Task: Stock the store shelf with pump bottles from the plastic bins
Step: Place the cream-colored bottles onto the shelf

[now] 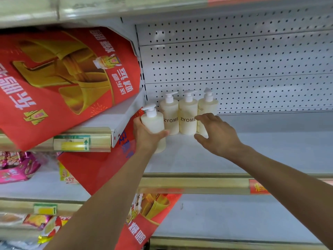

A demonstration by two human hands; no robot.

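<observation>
A red banner is hanging over the left bay, with snack packets lying on the lower shelves beneath it. The left hand, forearm stretching up straight from the lower left, is gripping the front bottle around its lower body, thumb curling across the front and fingers wrapping behind. This bottle's long axis is standing near vertical, top leaning slightly left, pump spout pointing left. It is sitting at the left end of the shelf, just in front of the back row; whether its base is touching the shelf cannot be told.

Three matching cream bottles are standing upright, side by side, against the pegboard panel. The left bottle and middle bottle are showing lettering forward, spouts pointing right. The right bottle is showing no clear spout direction.

The right hand, arm stretching in from the lower right, is hovering palm down before the right bottle and covering its lower part. Its fingers are spreading wide and holding nothing; contact with the bottles cannot be told. A gold price rail is running along the shelf's front edge.
</observation>
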